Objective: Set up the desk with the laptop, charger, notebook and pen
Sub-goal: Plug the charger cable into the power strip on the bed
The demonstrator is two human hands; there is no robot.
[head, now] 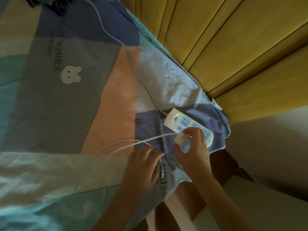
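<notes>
A white power strip (173, 120) with blue sockets lies on the patchwork bedsheet (66, 97) near the bed's corner. My right hand (193, 149) grips the white charger plug (180, 139) right at the strip's near sockets. The charger's white cable (133, 142) runs left from the plug in loops across the sheet. My left hand (141, 167) rests on the sheet with its fingers over that cable. No laptop, notebook or pen shows in view.
The strip's own grey cord (133, 64) runs up across the bed to the top. A yellow padded headboard (233, 39) borders the bed on the right. A dark object (50, 4) lies at the top left. Pale floor (275, 155) shows lower right.
</notes>
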